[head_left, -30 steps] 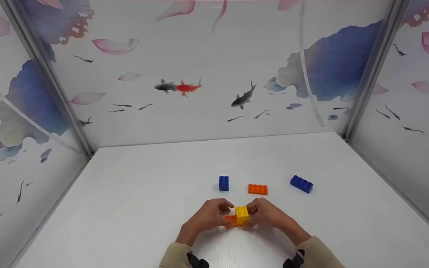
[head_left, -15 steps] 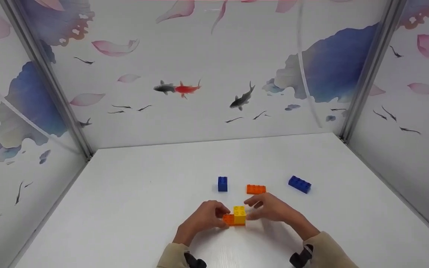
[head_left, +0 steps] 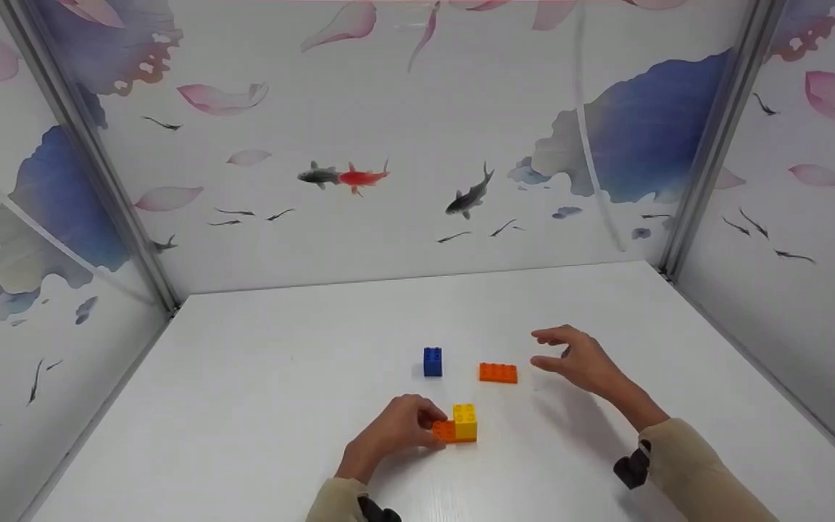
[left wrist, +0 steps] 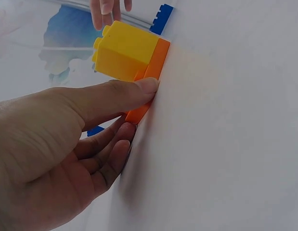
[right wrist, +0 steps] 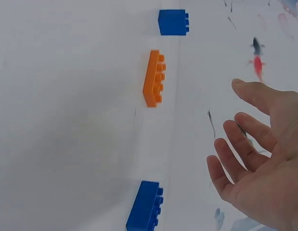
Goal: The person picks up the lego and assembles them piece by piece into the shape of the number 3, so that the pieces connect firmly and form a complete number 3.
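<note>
My left hand point(head_left: 396, 428) pinches the left end of a flat orange building brick point(head_left: 443, 431) between thumb and fingers. A yellow block point(head_left: 465, 420) with studs on top sits on that brick's right end. My right hand point(head_left: 584, 366) is raised over the table, fingers apart and slightly bent, holding nothing. A long blue brick point(right wrist: 143, 207) lies low in the right wrist view; the right hand hides it in the head view. To the left of the right hand, a second flat orange brick point(head_left: 498, 373) lies loose, with a short blue brick point(head_left: 433, 362) further left.
The bricks rest on a white table point(head_left: 280, 406). A back wall point(head_left: 388, 239) printed with fish and petals encloses it, along with side walls. Grey metal posts point(head_left: 91, 167) stand at the back corners.
My right hand has left the yellow block and moved right and away from me, past the loose orange brick. My left hand has kept its grip on the orange brick.
</note>
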A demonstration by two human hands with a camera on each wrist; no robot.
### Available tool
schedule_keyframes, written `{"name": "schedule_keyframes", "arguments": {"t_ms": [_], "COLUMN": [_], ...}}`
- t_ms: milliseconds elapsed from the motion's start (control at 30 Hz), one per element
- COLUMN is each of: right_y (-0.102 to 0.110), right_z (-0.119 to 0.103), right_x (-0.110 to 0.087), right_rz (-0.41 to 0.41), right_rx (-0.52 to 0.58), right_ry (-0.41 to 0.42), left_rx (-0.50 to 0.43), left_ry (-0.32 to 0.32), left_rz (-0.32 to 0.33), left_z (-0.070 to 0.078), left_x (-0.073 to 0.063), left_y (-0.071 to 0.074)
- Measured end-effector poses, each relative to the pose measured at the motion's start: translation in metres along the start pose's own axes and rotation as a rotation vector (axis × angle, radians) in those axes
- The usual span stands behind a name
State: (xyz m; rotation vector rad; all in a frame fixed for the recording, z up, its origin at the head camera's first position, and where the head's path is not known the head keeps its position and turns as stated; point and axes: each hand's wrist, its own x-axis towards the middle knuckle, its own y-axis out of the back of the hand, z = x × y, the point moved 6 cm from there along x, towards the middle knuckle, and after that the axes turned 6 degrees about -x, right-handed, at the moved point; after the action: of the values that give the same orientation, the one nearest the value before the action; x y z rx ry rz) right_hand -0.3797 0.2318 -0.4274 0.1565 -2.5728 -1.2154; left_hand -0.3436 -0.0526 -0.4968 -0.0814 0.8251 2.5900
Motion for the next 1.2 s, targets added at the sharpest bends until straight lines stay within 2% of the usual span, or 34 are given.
{"name": "schedule_keyframes", "arguments": {"t_ms": [133, 267, 533, 733, 900, 1200], "right_y": [0.012, 0.020, 0.019, 0.016, 0.016, 0.015], "right_z": [0.017, 0.034, 0.071, 0.097, 0.107, 0.110], "right_x": [0.004, 0.008, 0.010, 0.003, -0.003, -0.005], "right_rz": [0.053, 0.065, -0.037, -0.137, -0.187, -0.193], "right_rx": [-0.030, -0.044, -0.057, -0.071, -0.078, -0.098], "right_ry": [-0.019, -0.055, -0.165, -0.244, -0.284, -0.315], "left_rx": [-0.008, -0.012, -0.012, -0.033, -0.053, -0.060], "left_ry": [0.004, 0.004, 0.006, 0.016, 0.022, 0.034], "left_rz": [0.000, 0.001, 0.004, 0.005, -0.002, -0.001], "left_z": [0.000, -0.001, -0.003, -0.004, -0.005, -0.006], "left_x": [0.001, 0.002, 0.003, 0.003, 0.003, 0.003], "left_y": [0.002, 0.003, -0.001, -0.002, -0.002, 0.000]}}
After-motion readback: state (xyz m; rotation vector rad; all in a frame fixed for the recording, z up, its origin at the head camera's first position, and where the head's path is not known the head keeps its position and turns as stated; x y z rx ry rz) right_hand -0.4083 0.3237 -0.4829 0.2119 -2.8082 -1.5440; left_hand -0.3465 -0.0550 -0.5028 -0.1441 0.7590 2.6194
